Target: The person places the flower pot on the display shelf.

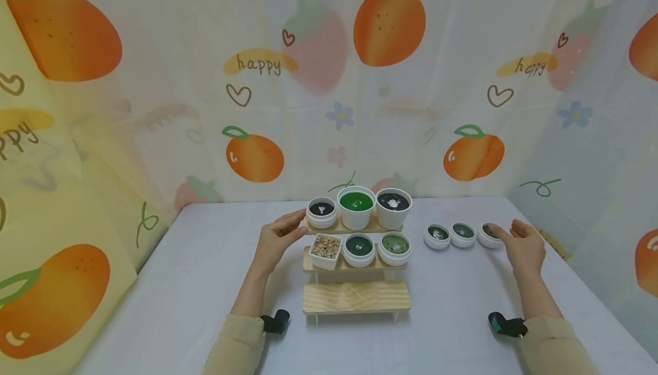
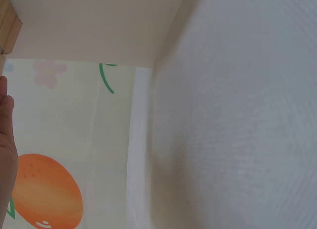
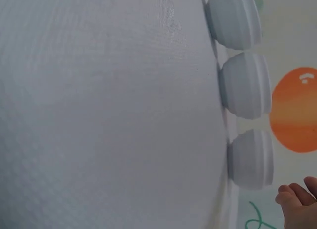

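Note:
My left hand [image 1: 277, 237] is at the left end of the top board [image 1: 336, 228] of a wooden stepped stand, fingers nearly straight; a firm grip does not show. On that board stand a low white pot [image 1: 322, 213] with dark contents, a white cup [image 1: 356, 208] with green and another cup [image 1: 394, 208] with black. My right hand [image 1: 525, 246], fingers loosely bent, is beside the rightmost small white bowl [image 1: 488, 236]. In the right wrist view a gap shows between its fingertips and that bowl [image 3: 251, 159].
On the middle board [image 1: 313, 265] are a square dish [image 1: 325, 250] of beige bits and two round bowls [image 1: 359, 249] [image 1: 394, 248] with green contents. The lowest board [image 1: 356, 297] is bare wood. Two more small bowls [image 1: 437, 236] [image 1: 463, 234] stand on the white tablecloth [image 1: 452, 295].

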